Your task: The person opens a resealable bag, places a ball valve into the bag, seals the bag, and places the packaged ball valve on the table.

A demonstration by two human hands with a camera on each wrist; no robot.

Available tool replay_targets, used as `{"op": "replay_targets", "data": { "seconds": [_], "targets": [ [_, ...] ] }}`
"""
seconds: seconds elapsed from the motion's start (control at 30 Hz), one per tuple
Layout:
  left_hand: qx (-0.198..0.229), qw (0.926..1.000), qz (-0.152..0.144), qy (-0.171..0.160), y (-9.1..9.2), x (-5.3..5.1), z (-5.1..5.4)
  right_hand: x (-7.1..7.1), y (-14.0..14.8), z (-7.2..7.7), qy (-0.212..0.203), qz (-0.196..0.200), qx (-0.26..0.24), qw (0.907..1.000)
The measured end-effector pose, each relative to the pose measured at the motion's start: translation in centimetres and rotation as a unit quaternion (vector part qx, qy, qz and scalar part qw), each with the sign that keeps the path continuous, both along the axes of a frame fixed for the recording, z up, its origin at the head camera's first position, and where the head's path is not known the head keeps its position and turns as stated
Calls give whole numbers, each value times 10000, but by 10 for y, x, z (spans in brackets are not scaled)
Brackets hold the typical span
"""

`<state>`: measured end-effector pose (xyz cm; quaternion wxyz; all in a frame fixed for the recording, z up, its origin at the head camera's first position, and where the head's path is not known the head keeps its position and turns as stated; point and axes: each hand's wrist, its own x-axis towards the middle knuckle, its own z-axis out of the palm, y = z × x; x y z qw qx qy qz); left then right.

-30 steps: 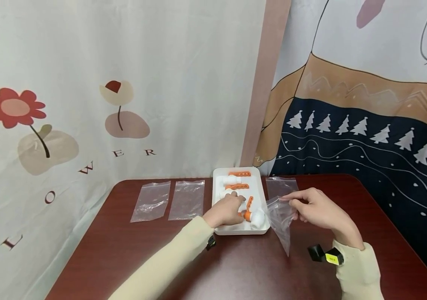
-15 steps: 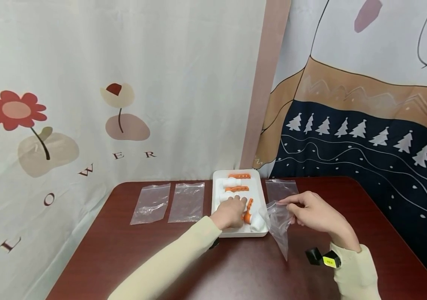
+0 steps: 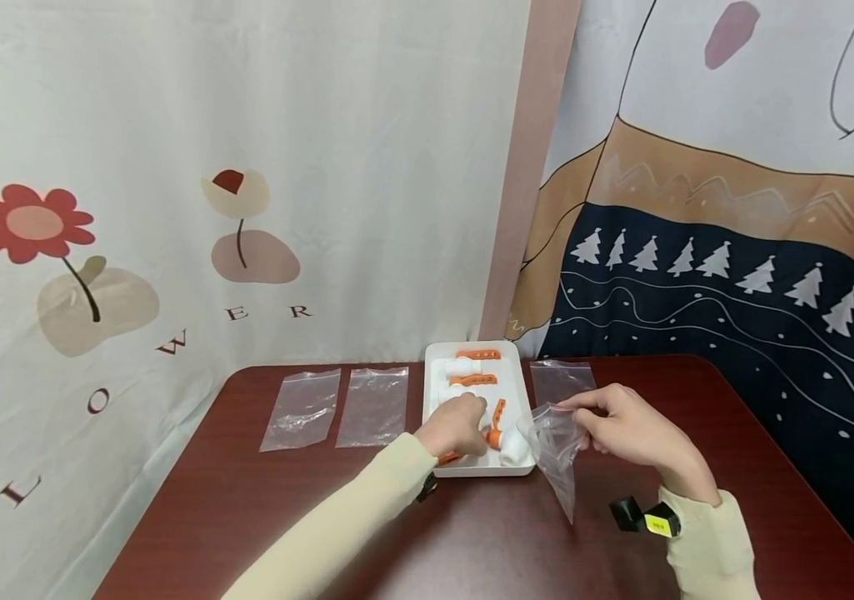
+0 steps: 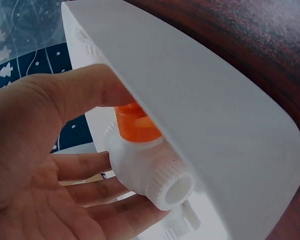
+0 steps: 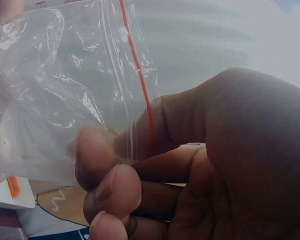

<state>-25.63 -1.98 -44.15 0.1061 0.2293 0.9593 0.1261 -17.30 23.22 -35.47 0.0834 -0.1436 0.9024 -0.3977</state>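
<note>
A white tray [image 3: 431, 387] holds several white plastic ball valves with orange handles. My left hand [image 3: 459, 423] is inside the tray's near half. In the left wrist view its thumb lies against the orange handle [image 4: 135, 122] and its curled fingers are under the white body of one ball valve [image 4: 140, 162]. Just right of that hand lies another ball valve [image 3: 514, 447]. My right hand [image 3: 629, 425] pinches a clear zip bag [image 3: 556, 454] by its top edge, beside the tray's right side. The bag hangs down, with its red-lined seal [image 5: 135, 60] between thumb and fingers.
Two flat clear zip bags, one at the far left [image 3: 301, 410] and one nearer the tray [image 3: 372, 408], lie on the brown table [image 3: 486, 542]. A third bag [image 3: 563, 383] lies behind my right hand. Printed curtains [image 3: 367, 192] stand behind the table.
My left hand has shifted slightly within the tray, and an orange handle now shows under it near the tray's front left. My right hand with the bag has barely moved.
</note>
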Motion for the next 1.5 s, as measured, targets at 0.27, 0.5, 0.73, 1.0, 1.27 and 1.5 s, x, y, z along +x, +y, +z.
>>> {"op": "replay_targets", "data": {
  "seconds": [0.27,0.5,0.73,1.0,1.27,1.5],
  "targets": [
    [527,9984,110,-179,-13,-3,2,-1,-1,0,12,46,-23,10000],
    [1068,9926,412,-412,-22,-5,6,-1,-1,-1,-19,44,-55,10000],
    [1574,9856,539,-302,-28,-4,7,-1,0,-1,-106,40,-43,9999],
    [2375,9679,813,97,-32,3,13,-1,0,-1,-78,94,-59,9999],
    [3004,9464,1161,254,-33,8,16,0,0,-1,-91,103,-80,9999],
    [3681,9194,1306,465,-34,17,24,-1,-1,-2,-105,116,-60,9999]
  ]
}}
